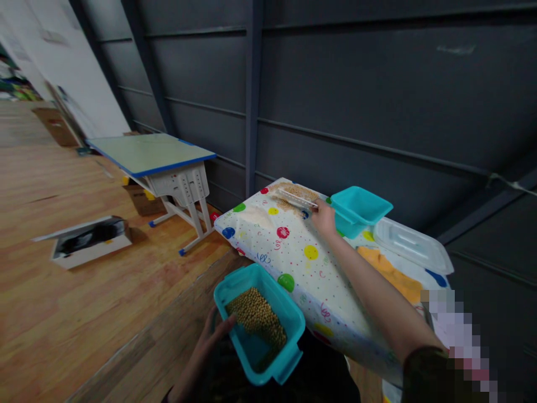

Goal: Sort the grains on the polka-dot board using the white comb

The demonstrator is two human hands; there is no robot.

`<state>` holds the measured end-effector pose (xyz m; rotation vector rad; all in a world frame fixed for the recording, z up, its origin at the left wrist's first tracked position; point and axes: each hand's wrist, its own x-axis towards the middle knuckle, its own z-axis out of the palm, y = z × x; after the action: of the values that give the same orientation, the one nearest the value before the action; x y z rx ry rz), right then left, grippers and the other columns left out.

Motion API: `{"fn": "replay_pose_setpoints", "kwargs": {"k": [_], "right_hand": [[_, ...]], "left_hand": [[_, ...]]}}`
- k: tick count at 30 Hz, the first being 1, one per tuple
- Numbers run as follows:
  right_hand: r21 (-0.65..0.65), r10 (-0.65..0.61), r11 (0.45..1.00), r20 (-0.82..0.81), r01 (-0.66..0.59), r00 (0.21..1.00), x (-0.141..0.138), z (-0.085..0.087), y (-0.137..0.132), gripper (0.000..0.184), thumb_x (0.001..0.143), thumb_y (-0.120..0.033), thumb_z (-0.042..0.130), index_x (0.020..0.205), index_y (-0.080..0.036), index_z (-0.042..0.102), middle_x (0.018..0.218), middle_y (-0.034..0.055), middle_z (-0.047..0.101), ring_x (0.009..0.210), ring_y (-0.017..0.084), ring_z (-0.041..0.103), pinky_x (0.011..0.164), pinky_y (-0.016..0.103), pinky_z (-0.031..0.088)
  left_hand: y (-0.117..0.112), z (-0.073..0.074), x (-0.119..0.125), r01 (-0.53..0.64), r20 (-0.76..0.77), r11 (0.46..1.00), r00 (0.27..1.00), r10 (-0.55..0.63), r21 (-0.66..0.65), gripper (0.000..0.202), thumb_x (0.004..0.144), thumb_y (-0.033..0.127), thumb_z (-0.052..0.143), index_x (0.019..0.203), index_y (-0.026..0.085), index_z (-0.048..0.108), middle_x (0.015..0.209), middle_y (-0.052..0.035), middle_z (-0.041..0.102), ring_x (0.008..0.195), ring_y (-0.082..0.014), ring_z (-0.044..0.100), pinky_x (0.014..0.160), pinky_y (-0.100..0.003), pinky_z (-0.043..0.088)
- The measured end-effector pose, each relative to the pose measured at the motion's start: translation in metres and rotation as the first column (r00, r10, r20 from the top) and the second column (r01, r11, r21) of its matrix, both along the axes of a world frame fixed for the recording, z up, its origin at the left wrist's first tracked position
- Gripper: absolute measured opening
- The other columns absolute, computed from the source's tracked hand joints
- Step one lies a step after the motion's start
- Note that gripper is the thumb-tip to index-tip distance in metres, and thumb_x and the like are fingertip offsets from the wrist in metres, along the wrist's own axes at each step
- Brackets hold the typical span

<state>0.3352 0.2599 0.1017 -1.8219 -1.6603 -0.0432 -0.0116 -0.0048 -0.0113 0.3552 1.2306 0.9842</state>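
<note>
My left hand (213, 336) grips the near left rim of a teal plastic container (289, 319), thumb inside. The container is tilted beside the table's front edge, and round tan beans (254, 310) lie in it. My right hand (324, 217) reaches across the table, closed on the end of a long, clear-whitish flat strip (297, 198); its exact kind is hard to make out. The strip lies over a spread of small tan grains (308, 193) at the table's far end. Close to my right hand stands a second teal container (356, 204).
A balloon-print cloth (251, 238) covers the table. To the right are a clear lid (413, 246) and an orange cloth (390, 274). A dark panelled wall (377, 101) runs behind. Leftward stand a school desk (155, 154) and an open white box (92, 243) on the floor.
</note>
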Motion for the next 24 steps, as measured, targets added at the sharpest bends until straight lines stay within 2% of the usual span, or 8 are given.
{"fn": "replay_pose_setpoints", "kwargs": {"k": [2, 5, 9, 13, 18, 21, 24], "right_hand": [[-0.007, 0.026, 1.0, -0.021, -0.026, 0.999, -0.005, 0.0, 0.003, 0.039, 0.099, -0.006, 0.058, 0.121, -0.015, 0.089, 0.114, 0.0147, 0.09, 0.108, 0.032, 0.084, 0.094, 0.032, 0.056], [-0.031, 0.059, 0.998, -0.056, -0.061, 0.997, -0.004, -0.003, 0.002, 0.041, 0.095, -0.005, 0.062, 0.119, -0.02, 0.092, 0.115, 0.0121, 0.091, 0.109, 0.031, 0.085, 0.1, 0.034, 0.059], [-0.058, 0.101, 0.993, -0.073, -0.105, 0.992, 0.009, -0.01, -0.009, 0.043, 0.091, -0.003, 0.061, 0.112, -0.02, 0.093, 0.112, 0.01, 0.091, 0.108, 0.031, 0.085, 0.099, 0.036, 0.061], [-0.042, 0.128, 0.99, -0.082, -0.132, 0.988, 0.027, -0.018, -0.023, 0.048, 0.086, -0.002, 0.058, 0.112, -0.022, 0.093, 0.113, 0.0077, 0.091, 0.11, 0.031, 0.086, 0.102, 0.039, 0.063], [0.002, 0.096, 0.995, -0.102, -0.096, 0.99, 0.033, -0.021, -0.033, 0.057, 0.084, -0.003, 0.058, 0.125, -0.021, 0.093, 0.128, 0.0092, 0.089, 0.122, 0.034, 0.084, 0.111, 0.042, 0.062], [-0.034, 0.082, 0.996, -0.075, -0.085, 0.994, 0.031, -0.022, -0.036, 0.06, 0.084, -0.002, 0.058, 0.131, -0.02, 0.091, 0.132, 0.0105, 0.087, 0.127, 0.035, 0.083, 0.114, 0.042, 0.061], [-0.075, 0.104, 0.992, -0.034, -0.107, 0.994, 0.029, -0.023, -0.041, 0.061, 0.082, 0.0, 0.06, 0.129, -0.023, 0.092, 0.132, 0.0073, 0.087, 0.129, 0.033, 0.082, 0.117, 0.039, 0.059]], "left_hand": [[-0.002, 0.005, 0.002, -0.022, -0.027, 1.0, 0.999, 0.022, -0.014, 0.113, 0.083, 0.048, 0.1, 0.179, 0.037, 0.04, 0.135, -0.0155, 0.087, 0.125, -0.0457, 0.084, 0.092, -0.054, 0.076], [-0.001, 0.005, 0.001, -0.003, -0.022, 1.0, 1.0, 0.002, -0.03, 0.117, 0.08, 0.052, 0.102, 0.178, 0.037, 0.041, 0.136, -0.0173, 0.086, 0.125, -0.0473, 0.084, 0.088, -0.056, 0.076], [0.003, -0.004, -0.001, -0.016, -0.019, 1.0, 1.0, 0.016, -0.015, 0.123, 0.077, 0.048, 0.105, 0.179, 0.036, 0.039, 0.131, -0.0165, 0.088, 0.118, -0.0462, 0.087, 0.09, -0.055, 0.076], [0.002, -0.01, 0.0, -0.01, -0.021, 0.998, 1.0, 0.009, -0.057, 0.122, 0.079, 0.05, 0.104, 0.18, 0.035, 0.038, 0.132, -0.0163, 0.087, 0.108, -0.0433, 0.089, 0.088, -0.054, 0.076], [-0.007, 0.002, 0.003, 0.02, 0.013, 0.999, 1.0, -0.02, -0.044, 0.118, 0.083, 0.052, 0.1, 0.181, 0.039, 0.036, 0.135, -0.0164, 0.087, 0.11, -0.0422, 0.089, 0.087, -0.053, 0.076], [-0.012, 0.011, 0.006, 0.047, 0.011, 0.999, 0.999, -0.047, -0.028, 0.118, 0.085, 0.054, 0.099, 0.182, 0.04, 0.034, 0.14, -0.0174, 0.085, 0.116, -0.0438, 0.087, 0.086, -0.054, 0.076], [-0.016, 0.015, 0.009, 0.058, 0.002, 0.998, 0.998, -0.058, 0.015, 0.113, 0.088, 0.05, 0.096, 0.182, 0.04, 0.035, 0.15, -0.017, 0.081, 0.122, -0.0426, 0.086, 0.09, -0.053, 0.075]]}}
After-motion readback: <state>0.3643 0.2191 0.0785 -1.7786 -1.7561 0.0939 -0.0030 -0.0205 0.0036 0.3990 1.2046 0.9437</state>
